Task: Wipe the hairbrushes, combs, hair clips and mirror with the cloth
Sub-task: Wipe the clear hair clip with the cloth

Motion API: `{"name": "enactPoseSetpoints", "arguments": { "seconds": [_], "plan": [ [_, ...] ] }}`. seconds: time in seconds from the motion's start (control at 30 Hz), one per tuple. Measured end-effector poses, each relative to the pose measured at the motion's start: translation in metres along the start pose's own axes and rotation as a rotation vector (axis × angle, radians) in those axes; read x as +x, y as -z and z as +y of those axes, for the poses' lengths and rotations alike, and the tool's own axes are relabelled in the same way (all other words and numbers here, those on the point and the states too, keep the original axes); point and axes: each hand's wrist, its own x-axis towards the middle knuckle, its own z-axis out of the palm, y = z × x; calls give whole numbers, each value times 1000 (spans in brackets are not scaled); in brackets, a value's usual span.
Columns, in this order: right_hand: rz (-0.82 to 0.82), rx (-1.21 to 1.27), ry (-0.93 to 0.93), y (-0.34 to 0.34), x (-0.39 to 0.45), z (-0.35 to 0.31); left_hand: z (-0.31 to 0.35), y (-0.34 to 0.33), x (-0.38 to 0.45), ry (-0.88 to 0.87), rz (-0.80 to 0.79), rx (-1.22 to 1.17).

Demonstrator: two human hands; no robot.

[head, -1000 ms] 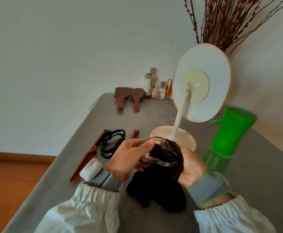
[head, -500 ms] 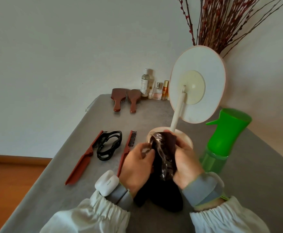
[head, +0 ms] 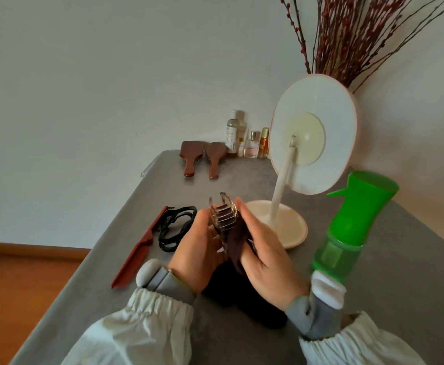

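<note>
Above the near middle of the bench (head: 242,177), the left hand (head: 197,248) grips a clear clip (head: 222,216), teeth pointing up. The right hand (head: 264,255) pinches the dark cloth (head: 238,245) against the clip's side, fingers fairly straight; the cloth hangs down to the bench. By the left edge lie a red comb (head: 136,252) and a black clip (head: 176,227), touching. Two brushes (head: 202,159) lie at the far edge. The mirror (head: 313,135) stands right of the hands, back facing the camera, a green sprayer (head: 350,225) near the right edge.
</note>
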Motion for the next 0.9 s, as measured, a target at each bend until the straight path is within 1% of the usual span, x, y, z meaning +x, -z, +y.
{"name": "enactPoseSetpoints", "arguments": {
  "seconds": [0.03,0.07,0.1,0.17,0.2,0.3,0.33,0.37,0.4,0.5,0.53,0.57,0.6,0.7,0.77,0.83,0.9],
  "plan": [
    [6,-126,51,-2,-1,0,0,1,0,-29,5,2],
    [29,-220,81,-3,0,0,2,0,-1,-22,-1,0],
    [49,-274,88,-4,1,-1,3,0,-3,-11,-18,25],
    [46,-296,49,-3,2,-4,5,-3,-8,28,-83,71],
    [32,-255,20,-2,4,-5,6,-4,-8,23,-85,83],
    [-50,-2,-77,4,5,-3,3,-3,-6,-32,28,-13],
    [-38,76,-115,6,6,0,5,-3,-6,-32,50,-37],
    [10,173,-167,9,8,1,6,-2,-6,-8,57,-50],
    [93,280,-231,12,9,3,7,-2,-7,42,46,-59],
    [375,661,-445,21,14,1,10,-1,-8,205,-71,-181],
    [401,742,-495,22,15,-1,10,-3,-9,236,-105,-231],
    [376,792,-528,21,16,-5,8,-3,-8,242,-121,-251],
    [313,807,-544,18,16,-8,7,-6,-9,236,-122,-239],
    [168,739,-588,9,11,-10,5,-9,-7,170,-2,-150],
    [96,602,-624,14,10,-6,6,-6,-5,115,94,-125],
    [-23,416,-612,21,9,-6,10,-2,-4,83,177,-110],
    [-89,155,-573,28,10,-9,13,5,-1,30,226,-77]
  ]
}}
